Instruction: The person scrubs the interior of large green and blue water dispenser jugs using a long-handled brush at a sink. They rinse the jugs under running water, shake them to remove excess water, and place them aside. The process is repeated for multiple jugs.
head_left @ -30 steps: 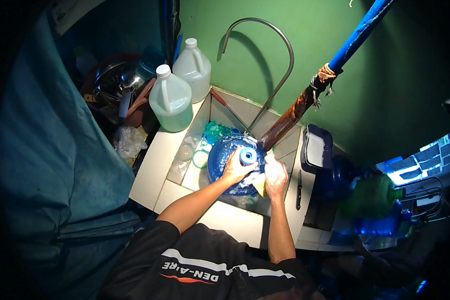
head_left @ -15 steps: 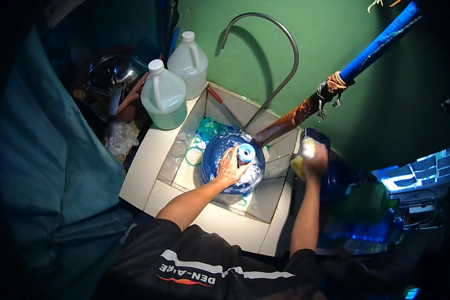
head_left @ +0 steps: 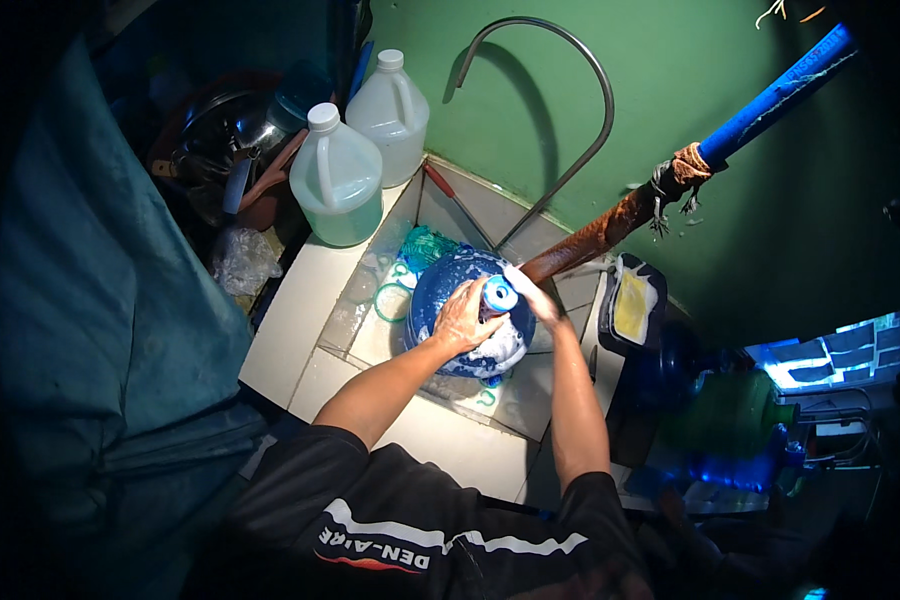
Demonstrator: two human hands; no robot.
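Note:
A round blue water jug (head_left: 432, 290) streaked with white suds stands in the tiled sink, its neck and light-blue mouth (head_left: 500, 293) facing up. My left hand (head_left: 460, 318) is wrapped round the neck from the left. Against the jug's far right shoulder lies my right hand (head_left: 538, 300), foamy, its fingers stretched out beside the neck; the fingertips are partly lost in suds. A yellow sponge (head_left: 632, 306) rests with foam in a black tray (head_left: 618, 345) on the sink's right ledge.
Two white-capped plastic jugs (head_left: 338, 185) stand on the left ledge. A rusty, blue-topped pipe (head_left: 595, 238) slants down to the sink behind the jug; a curved metal tube (head_left: 608, 100) rises nearby. Green netting (head_left: 425, 248) and a red-handled rod (head_left: 440, 182) are in the sink.
My right hand has come left from beside the tray to the blue jug and let go of the sponge, which now lies in the tray. My left hand keeps hold of the neck.

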